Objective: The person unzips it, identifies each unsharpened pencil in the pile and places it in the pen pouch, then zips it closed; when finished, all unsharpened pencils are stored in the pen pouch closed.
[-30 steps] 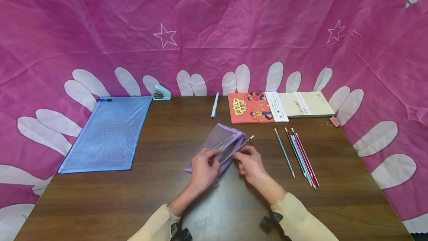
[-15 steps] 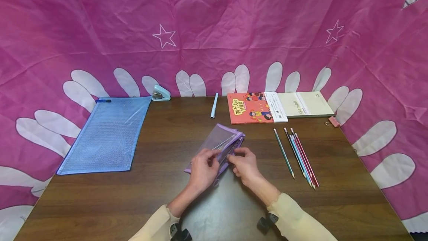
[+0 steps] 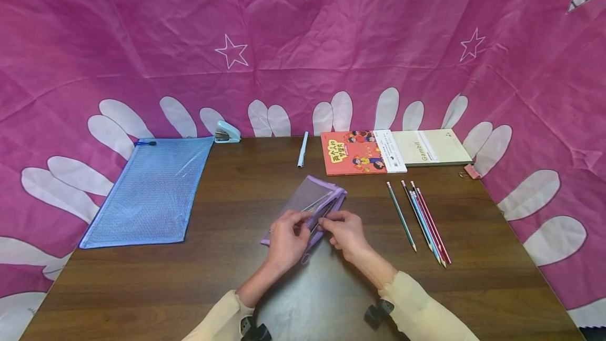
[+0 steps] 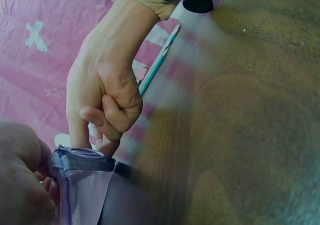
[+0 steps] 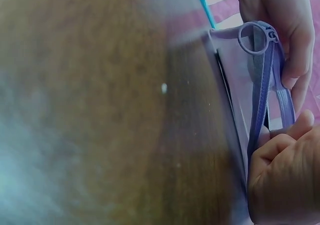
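Note:
In the head view a purple mesh zipper pencil pouch (image 3: 303, 196) lies slanted at the table's middle, its mouth gaping. My left hand (image 3: 288, 237) grips its near left side. With curled fingers, my right hand (image 3: 344, 233) pinches at the right rim of the opening. In the right wrist view, the right hand (image 5: 285, 177) is at the zipper edge, beside a thin dark strip that looks like a pencil. The pull ring (image 5: 252, 37) hangs at the near end. Several slim pencils (image 3: 316, 203) show through the mesh. The right fingertips are partly hidden.
A teal pencil (image 3: 401, 217) and a bundle of several pencils (image 3: 427, 225) lie to the right. Behind are a light-blue pen (image 3: 303, 150), red book (image 3: 350, 154), cream notebook (image 3: 433, 147), pink clip (image 3: 472, 171) and stapler (image 3: 228, 132). A blue mesh bag (image 3: 151, 193) lies left.
The pencil that stuck out of the pouch in the right hand has gone down inside it. My right hand has shifted slightly left to the rim; the left keeps its grip.

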`<state>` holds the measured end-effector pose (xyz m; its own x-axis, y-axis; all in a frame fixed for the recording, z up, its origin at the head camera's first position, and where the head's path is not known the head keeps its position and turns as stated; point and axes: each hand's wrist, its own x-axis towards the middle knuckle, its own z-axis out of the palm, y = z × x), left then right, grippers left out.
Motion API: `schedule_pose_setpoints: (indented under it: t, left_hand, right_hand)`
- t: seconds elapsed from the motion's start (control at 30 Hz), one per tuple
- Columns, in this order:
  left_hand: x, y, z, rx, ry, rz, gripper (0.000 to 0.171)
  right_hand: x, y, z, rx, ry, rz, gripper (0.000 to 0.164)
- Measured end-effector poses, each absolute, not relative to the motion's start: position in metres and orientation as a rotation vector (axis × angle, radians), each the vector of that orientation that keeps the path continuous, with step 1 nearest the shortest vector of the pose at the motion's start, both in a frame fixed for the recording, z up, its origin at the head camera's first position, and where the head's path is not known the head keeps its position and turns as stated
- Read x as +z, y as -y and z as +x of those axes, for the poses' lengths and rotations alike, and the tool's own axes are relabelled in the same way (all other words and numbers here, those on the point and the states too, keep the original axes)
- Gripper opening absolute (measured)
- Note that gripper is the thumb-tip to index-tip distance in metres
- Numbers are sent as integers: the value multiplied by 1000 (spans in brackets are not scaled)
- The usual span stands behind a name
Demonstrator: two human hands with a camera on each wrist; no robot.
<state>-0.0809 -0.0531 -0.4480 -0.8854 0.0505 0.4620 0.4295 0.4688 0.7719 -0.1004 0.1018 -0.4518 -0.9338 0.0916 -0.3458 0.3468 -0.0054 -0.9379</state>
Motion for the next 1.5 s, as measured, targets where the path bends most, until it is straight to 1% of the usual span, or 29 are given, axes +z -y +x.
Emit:
schedule_pose_setpoints:
  t: [0.4,0.63,1.17,1.5]
  left_hand:
    - [-449,53,-81,-1383,2328,-422,30]
    - [-450,53,-82,-1378,2327,-412,30]
    - [-449,54,-82,-1361,2326,-407,32]
    - [-450,54,-83,-1362,2330,-406,31]
  right_hand:
    - [-449,-101,-103,-1953,-2140,422,16]
    - [-447,-113,-99,-2016,-2071,369,20]
    - [-432,-172,-93,-1888,-2108,324,29]
    - [-434,-214,-86,-1832,-2146,331,31]
